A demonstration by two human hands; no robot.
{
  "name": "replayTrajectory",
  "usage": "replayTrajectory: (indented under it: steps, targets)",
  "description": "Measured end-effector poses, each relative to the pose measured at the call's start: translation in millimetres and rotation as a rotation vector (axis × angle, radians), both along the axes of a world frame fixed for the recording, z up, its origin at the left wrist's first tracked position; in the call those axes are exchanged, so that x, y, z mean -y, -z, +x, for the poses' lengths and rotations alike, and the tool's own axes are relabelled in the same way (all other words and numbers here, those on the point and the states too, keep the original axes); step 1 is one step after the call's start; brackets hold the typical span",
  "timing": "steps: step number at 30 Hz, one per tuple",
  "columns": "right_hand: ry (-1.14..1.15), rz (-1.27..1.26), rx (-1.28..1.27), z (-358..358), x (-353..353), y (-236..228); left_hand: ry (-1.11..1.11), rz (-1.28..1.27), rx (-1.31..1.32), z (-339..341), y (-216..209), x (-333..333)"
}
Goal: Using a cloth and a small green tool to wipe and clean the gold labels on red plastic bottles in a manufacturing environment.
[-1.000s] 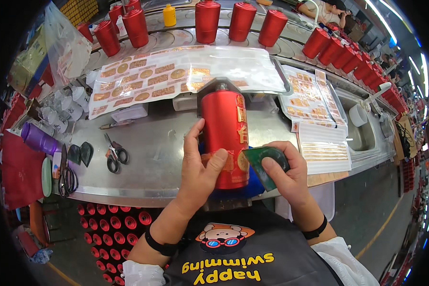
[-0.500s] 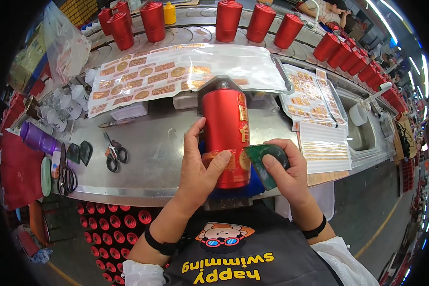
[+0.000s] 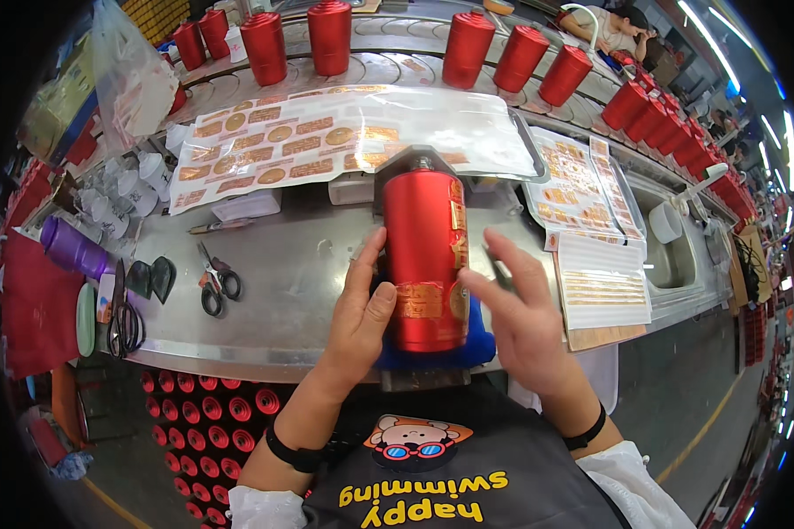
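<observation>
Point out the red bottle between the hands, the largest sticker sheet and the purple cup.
Red bottle point(image 3: 422, 238), head view: mid-body.
Sticker sheet point(image 3: 348, 137), head view: printed face.
Purple cup point(image 3: 72, 248), head view: side.

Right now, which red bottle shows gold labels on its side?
The red bottle between your left hand and right hand; the nearer bottles standing along the conveyor beyond look plain red, without gold labels.

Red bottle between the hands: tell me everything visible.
The red bottle lies with its neck pointing away from the person, blue cloth showing under its near end. Its finish looks satin metallic. A gold label sits near its base, gold characters and a round emblem along its right. The left hand seems to touch its left side, the right hand its right.
</observation>
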State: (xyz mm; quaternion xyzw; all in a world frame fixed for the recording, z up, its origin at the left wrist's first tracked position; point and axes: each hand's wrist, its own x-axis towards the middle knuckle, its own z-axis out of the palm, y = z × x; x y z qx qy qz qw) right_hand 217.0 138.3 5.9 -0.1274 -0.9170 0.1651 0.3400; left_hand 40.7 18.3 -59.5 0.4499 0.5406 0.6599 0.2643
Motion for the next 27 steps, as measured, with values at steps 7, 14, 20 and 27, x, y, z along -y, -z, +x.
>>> replayTrajectory:
  steps: [7, 14, 20, 27]
  targets:
    - [-0.068, -0.181, 0.092, -6, 13, 2, 0.008, -0.052, -0.076, -1, -27, 6]
    - [0.053, -0.339, 0.065, -22, 13, 22, -0.093, -0.007, -0.226, 3, -21, 3]
    - [0.080, -0.474, 0.088, -29, 14, 18, -0.124, -0.018, -0.235, 7, -15, 0]
    - [0.071, -0.526, 0.080, -26, 12, 21, -0.098, 0.010, -0.203, 6, -11, -2]
